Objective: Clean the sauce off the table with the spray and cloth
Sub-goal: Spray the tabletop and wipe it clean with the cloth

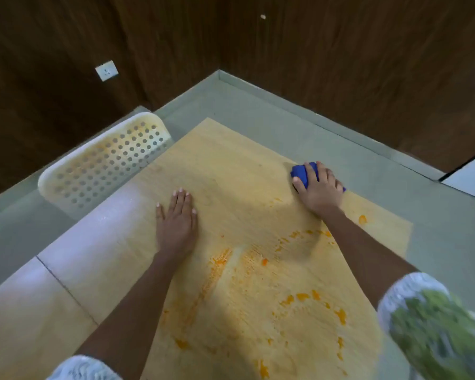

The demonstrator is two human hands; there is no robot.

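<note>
My right hand point(320, 187) grips the blue cloth point(303, 172) against the tabletop point(231, 171) — fingers curled over it. Left hand point(177, 215) flat, fingers straight — orange sauce point(302, 297) smears nearer me.

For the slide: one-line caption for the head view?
Right hand presses a blue cloth on the table; left hand rests flat; orange sauce smears remain nearer the person.
</note>
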